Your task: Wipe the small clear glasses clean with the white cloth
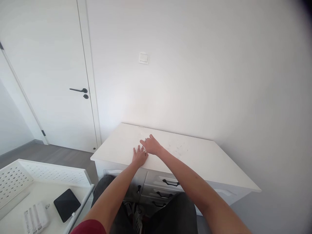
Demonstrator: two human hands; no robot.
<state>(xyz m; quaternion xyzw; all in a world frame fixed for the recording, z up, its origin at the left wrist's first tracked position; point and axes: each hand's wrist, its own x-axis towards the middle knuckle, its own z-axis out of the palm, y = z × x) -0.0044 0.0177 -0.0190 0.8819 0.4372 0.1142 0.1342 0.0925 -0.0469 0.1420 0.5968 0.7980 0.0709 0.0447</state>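
My left hand (pixel 140 157) lies on the white top of a cabinet (pixel 207 162), near its front edge, with the fingers spread. Just beyond and to the right is my right hand (pixel 153 145), its fingers curled together low over the surface. Something small and pale shows between the two hands, too faint to name. My right fingers seem to pinch it, but their tips are partly hidden. Small clear or whitish bits (pixel 179 148) are scattered on the cabinet top to the right of my right hand.
At the lower left stands a white cart tray (pixel 87 177) with perforated sides, holding a black tablet (pixel 67 204) and a white power strip (pixel 36 218). Black-handled drawers (pixel 151 191) front the cabinet, close to my knees. Behind are a wall with a switch (pixel 143 58) and a white door (pixel 48 71).
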